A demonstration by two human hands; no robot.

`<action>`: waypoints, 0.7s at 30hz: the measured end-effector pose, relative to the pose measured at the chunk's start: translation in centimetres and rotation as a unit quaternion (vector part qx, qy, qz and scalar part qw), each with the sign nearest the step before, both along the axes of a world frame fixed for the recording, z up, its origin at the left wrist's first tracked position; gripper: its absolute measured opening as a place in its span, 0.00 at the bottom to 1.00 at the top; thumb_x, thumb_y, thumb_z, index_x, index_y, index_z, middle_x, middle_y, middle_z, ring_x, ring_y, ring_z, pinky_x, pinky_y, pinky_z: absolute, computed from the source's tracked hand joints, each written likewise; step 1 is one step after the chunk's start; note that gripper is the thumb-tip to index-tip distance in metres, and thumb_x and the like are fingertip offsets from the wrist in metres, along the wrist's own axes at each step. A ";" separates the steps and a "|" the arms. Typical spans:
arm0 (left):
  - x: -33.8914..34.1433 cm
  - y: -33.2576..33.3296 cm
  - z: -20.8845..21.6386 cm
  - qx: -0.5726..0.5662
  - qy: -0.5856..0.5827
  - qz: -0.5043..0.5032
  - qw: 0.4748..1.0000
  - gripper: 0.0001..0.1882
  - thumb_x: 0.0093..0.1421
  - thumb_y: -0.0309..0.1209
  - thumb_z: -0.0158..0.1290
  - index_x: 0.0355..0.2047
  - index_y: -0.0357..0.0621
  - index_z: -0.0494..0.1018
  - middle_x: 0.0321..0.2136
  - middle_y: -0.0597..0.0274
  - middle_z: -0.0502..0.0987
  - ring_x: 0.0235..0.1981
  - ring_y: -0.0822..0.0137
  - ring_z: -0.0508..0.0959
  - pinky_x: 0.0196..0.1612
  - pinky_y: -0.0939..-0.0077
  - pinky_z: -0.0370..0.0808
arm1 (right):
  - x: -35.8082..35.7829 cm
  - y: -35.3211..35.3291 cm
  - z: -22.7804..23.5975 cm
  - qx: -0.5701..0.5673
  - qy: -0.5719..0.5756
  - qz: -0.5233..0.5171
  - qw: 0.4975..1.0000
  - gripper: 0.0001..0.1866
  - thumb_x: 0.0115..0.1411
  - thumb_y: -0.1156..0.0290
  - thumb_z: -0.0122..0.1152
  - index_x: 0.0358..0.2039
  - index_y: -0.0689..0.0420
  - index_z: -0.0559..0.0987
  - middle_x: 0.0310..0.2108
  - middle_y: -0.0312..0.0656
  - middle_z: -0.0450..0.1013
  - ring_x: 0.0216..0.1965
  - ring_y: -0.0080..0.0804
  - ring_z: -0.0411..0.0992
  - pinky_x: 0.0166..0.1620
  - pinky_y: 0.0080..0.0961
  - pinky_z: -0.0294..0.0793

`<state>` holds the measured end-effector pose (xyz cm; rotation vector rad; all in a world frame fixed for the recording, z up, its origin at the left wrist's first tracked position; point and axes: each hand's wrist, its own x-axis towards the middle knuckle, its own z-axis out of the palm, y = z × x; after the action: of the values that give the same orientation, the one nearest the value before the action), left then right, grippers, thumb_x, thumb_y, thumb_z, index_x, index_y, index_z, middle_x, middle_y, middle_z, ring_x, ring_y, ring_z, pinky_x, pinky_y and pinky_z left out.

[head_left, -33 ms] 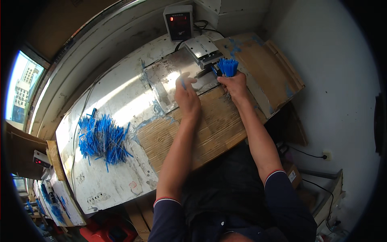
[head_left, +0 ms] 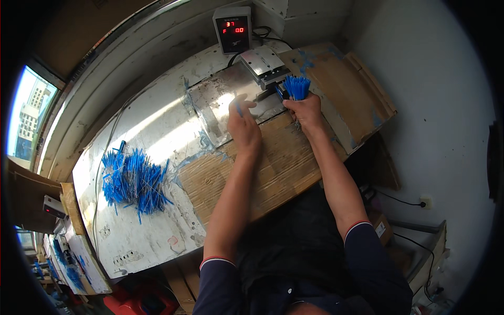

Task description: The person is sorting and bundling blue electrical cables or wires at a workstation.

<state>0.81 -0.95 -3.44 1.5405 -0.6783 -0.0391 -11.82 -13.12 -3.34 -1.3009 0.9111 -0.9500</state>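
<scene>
In my right hand (head_left: 307,109) I grip an upright bundle of thin blue-sleeved wires (head_left: 297,86). Their blue ends fan out above my fist, and pale thin ends hang below it. The bundle stands close by the black jaw at the front of a small metal bench machine (head_left: 268,71). My left hand (head_left: 244,128) hovers over the metal plate (head_left: 212,102), left of the machine, its fingers curled. A small blue piece (head_left: 239,109) shows between those fingers; most of it is hidden. A loose heap of the same blue-sleeved wires (head_left: 136,181) lies on the table at left.
A display box (head_left: 232,31) with lit red digits stands behind the machine, cables beside it. Cardboard sheets (head_left: 210,184) cover the near edge and right side of the white table (head_left: 152,236). A wall rises at right; a window (head_left: 32,113) is far left.
The red digits on the display box look different and show more fully now. My hands, the bundle and the heap have not visibly moved.
</scene>
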 end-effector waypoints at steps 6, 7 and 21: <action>0.7 -0.2 -0.5 0.023 -0.163 0.097 0.982 0.13 0.74 0.33 0.47 0.53 0.45 0.75 0.42 0.54 0.83 0.37 0.59 0.82 0.41 0.65 0.77 | 0.4 0.4 0.4 0.001 0.003 0.007 1.000 0.07 0.49 0.78 0.72 0.25 0.58 0.79 0.22 0.32 0.74 0.21 0.19 0.70 0.24 0.22 0.67; 0.5 -0.2 -0.5 0.023 -0.162 0.095 0.982 0.13 0.74 0.33 0.47 0.53 0.45 0.75 0.42 0.54 0.83 0.37 0.59 0.82 0.41 0.65 0.77 | 0.3 0.4 0.4 -0.003 -0.006 0.006 1.000 0.07 0.49 0.78 0.72 0.25 0.58 0.79 0.21 0.33 0.74 0.20 0.19 0.71 0.23 0.22 0.67; -0.3 -0.9 -0.4 0.179 -0.248 -0.039 0.951 0.17 0.61 0.20 0.48 0.50 0.42 0.76 0.41 0.49 0.80 0.46 0.47 0.78 0.51 0.54 0.73 | -0.8 1.6 1.2 0.070 -0.120 -0.040 0.989 0.07 0.51 0.77 0.73 0.29 0.60 0.81 0.23 0.38 0.76 0.19 0.25 0.73 0.22 0.22 0.75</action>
<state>0.54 -1.82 -3.81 1.8926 -1.1814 0.1816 -12.66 -11.54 -2.15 -1.0130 0.8297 -1.0608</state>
